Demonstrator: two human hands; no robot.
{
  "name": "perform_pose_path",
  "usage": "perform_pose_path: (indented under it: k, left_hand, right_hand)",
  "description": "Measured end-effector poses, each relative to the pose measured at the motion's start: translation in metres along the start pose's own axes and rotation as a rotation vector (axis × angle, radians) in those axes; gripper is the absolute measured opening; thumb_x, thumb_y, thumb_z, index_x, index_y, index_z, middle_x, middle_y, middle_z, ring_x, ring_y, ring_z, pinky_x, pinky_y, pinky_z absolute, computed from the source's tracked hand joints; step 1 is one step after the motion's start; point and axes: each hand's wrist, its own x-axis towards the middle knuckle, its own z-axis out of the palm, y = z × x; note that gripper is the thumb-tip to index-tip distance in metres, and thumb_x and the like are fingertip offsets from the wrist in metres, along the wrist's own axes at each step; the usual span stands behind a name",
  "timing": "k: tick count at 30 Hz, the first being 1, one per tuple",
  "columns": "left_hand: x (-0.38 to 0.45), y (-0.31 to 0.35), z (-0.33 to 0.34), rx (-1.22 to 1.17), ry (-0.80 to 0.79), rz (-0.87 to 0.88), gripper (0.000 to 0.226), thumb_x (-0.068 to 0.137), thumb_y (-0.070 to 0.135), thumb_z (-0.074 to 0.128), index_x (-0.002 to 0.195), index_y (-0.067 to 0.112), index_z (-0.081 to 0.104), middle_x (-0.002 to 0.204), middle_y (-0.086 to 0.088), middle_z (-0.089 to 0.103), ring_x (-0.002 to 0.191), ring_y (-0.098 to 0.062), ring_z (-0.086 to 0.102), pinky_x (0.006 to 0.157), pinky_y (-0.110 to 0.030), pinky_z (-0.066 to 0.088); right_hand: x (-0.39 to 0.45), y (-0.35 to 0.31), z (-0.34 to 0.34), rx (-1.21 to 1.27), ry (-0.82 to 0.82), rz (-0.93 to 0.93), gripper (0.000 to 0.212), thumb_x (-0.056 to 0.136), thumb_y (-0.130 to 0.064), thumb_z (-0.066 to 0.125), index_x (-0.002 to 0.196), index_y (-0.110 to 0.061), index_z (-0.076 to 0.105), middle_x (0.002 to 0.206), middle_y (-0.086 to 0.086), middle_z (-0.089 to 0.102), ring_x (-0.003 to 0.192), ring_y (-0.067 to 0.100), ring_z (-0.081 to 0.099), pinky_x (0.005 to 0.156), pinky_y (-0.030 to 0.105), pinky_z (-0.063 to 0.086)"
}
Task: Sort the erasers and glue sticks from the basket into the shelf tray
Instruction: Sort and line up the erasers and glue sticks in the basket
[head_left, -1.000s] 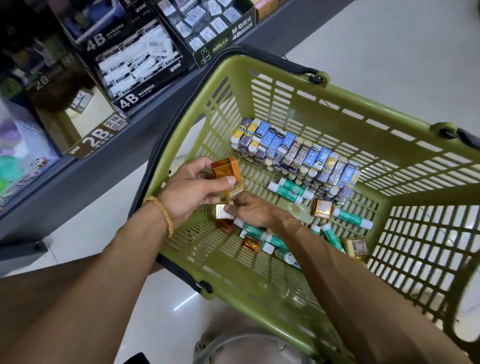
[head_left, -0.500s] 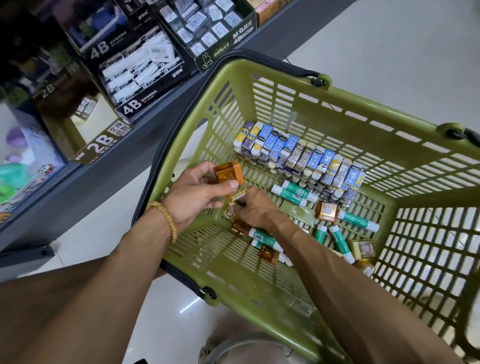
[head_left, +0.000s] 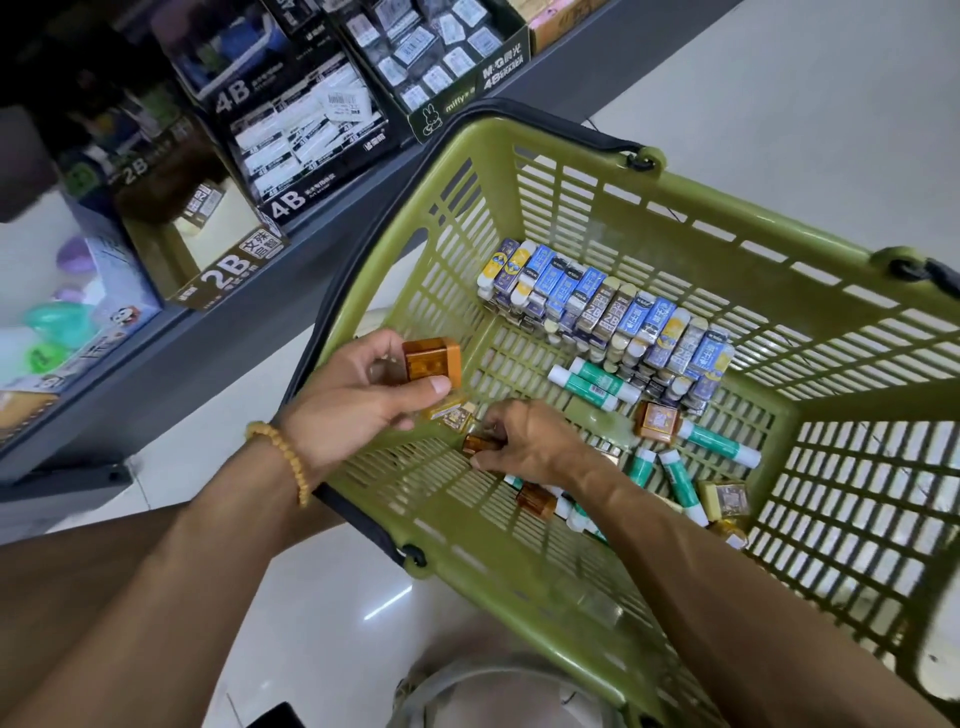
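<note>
A green plastic basket (head_left: 587, 166) holds a row of blue, yellow and grey wrapped erasers (head_left: 608, 306), green-and-white glue sticks (head_left: 592, 382) and loose amber cube erasers (head_left: 657, 421). My left hand (head_left: 353, 400) grips a stack of amber cube erasers (head_left: 431, 364) over the basket's left side. My right hand (head_left: 524, 441) reaches down to the basket floor and pinches another amber eraser (head_left: 478, 444). More glue sticks (head_left: 680, 480) and a yellowish eraser (head_left: 724, 499) lie to the right of my right forearm.
A dark shelf (head_left: 156, 353) runs along the left, carrying black display boxes of 4B erasers (head_left: 306, 140), a 2B box (head_left: 223, 270) and a box marked miffy (head_left: 452, 57). Pale floor tiles (head_left: 779, 104) surround the basket.
My right hand has slid slightly left and closed on an amber eraser on the basket floor. My left hand keeps its stack, almost still.
</note>
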Motion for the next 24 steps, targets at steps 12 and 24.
perform_pose_path:
  k: [12,24]
  left_hand:
    - [-0.036,0.005,-0.011,0.112,0.142,0.067,0.044,0.06,0.028,0.082,0.093,0.004,0.065,0.096,-0.007,0.072,0.077,-0.015,0.07,0.066,-0.022,0.055]
    - [-0.022,-0.001,0.002,0.213,0.196,-0.022,0.028,0.067,0.018,0.088,0.089,0.014,0.071,0.085,0.001,0.075,0.085,-0.018,0.072,0.085,-0.035,0.057]
  right_hand:
    - [0.016,-0.005,-0.022,0.551,0.223,0.187,0.018,0.1,-0.022,0.059,0.104,-0.014,0.075,0.084,0.003,0.076,0.035,0.001,0.041,0.036,0.016,0.033]
    - [0.006,-0.02,-0.035,0.723,0.208,0.126,0.013,0.098,-0.014,0.059,0.091,-0.014,0.071,0.087,-0.003,0.07,0.067,0.005,0.062,0.066,0.021,0.048]
